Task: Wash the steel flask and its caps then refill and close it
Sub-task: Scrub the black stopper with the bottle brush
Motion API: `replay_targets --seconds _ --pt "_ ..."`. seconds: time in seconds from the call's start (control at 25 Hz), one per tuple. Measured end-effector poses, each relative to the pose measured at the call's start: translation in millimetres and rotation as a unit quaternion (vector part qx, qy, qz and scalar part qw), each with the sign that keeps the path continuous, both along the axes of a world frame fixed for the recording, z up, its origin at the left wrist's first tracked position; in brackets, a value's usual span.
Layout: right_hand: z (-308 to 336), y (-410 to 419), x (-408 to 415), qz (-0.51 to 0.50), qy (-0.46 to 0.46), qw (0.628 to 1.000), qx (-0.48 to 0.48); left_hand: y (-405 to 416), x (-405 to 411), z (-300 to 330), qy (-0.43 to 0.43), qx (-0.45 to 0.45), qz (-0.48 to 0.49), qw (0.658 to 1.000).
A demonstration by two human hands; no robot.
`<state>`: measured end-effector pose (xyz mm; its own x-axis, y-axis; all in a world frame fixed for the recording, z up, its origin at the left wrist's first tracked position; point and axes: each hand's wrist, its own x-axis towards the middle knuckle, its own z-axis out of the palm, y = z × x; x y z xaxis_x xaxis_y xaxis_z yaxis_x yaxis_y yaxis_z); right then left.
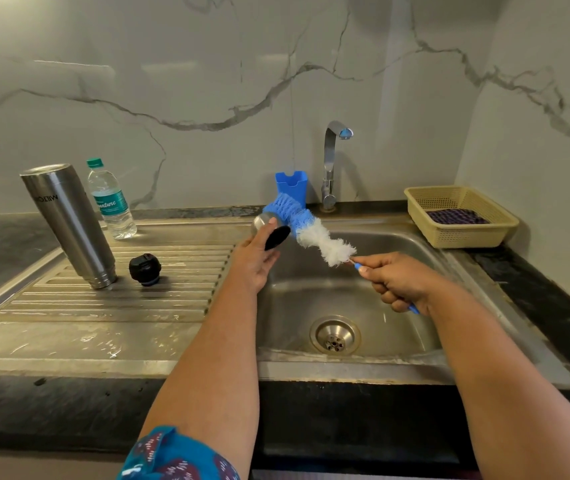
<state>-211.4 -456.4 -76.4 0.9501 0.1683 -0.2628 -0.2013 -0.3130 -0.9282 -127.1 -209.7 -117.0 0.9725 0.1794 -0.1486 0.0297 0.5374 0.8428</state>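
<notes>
The steel flask point(68, 225) stands upside down and tilted on the ribbed draining board point(110, 306), mouth down. A black inner cap point(145, 269) sits just right of it. Over the sink basin's left edge, my left hand point(254, 263) holds the steel outer cap point(269, 228), its black inside facing right. My right hand point(397, 282) grips the blue handle of a bottle brush point(311, 230). The brush's blue and white bristles lie against the cap.
A plastic water bottle point(110, 199) stands behind the flask. A steel tap point(330, 164) rises behind the sink basin point(345, 306), no water running. A blue holder point(292, 187) sits beside the tap. A beige basket point(460, 216) with a dark cloth rests at the right.
</notes>
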Motion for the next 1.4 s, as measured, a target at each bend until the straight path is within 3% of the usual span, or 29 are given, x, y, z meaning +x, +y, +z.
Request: replay_targets --seconds 0.12,0.28,0.36,0.4,0.48,0.52,0.68,0.8,1.08,1.24,1.32,1.4 --pt "1.4 -1.7 -1.4 0.012 0.006 1.000 0.008 6.8 1.1 -0.3 -0.003 -0.020 0.068 0.997" --pt "0.7 3.3 -1.1 -0.008 -0.015 1.000 0.000 3.8 -2.5 1.0 -0.012 0.041 -0.016 0.999" --pt "1.8 4.8 -0.7 -0.037 -0.058 0.997 -0.018 0.2 -2.1 0.0 -0.034 0.095 0.009 0.995" --pt "2.5 4.0 -0.4 -0.048 -0.091 0.993 -0.052 0.0 0.0 -3.4 -0.042 0.184 0.052 0.981" --pt "3.4 2.0 -0.8 -0.034 -0.134 0.980 -0.140 0.5 3.7 -13.2 -0.042 0.372 0.133 0.918" --pt "3.5 1.9 -2.1 -0.010 -0.135 0.977 -0.163 1.5 5.2 -17.6 -0.036 0.411 0.158 0.897" --pt "6.5 1.7 -5.7 0.020 -0.136 0.970 -0.203 2.5 8.2 -19.0 -0.024 0.387 0.186 0.903" --pt "6.0 2.5 -4.9 0.021 -0.165 0.960 -0.225 -1.5 6.9 -18.8 -0.050 0.442 0.171 0.879" --pt "5.3 -0.9 -5.9 0.026 -0.152 0.956 -0.249 -2.6 6.0 -17.5 -0.040 0.453 0.187 0.870" --pt "9.9 -9.4 -5.7 0.008 -0.142 0.957 -0.253 -2.7 2.0 -13.5 0.004 0.421 0.206 0.884" --pt "8.2 -10.5 -2.5 -0.027 -0.151 0.957 -0.246 -3.4 2.8 -9.7 0.036 0.315 0.200 0.927" --pt "3.5 -7.5 -1.0 -0.021 -0.115 0.980 -0.163 -1.9 4.9 -5.7 0.053 0.092 0.150 0.983"
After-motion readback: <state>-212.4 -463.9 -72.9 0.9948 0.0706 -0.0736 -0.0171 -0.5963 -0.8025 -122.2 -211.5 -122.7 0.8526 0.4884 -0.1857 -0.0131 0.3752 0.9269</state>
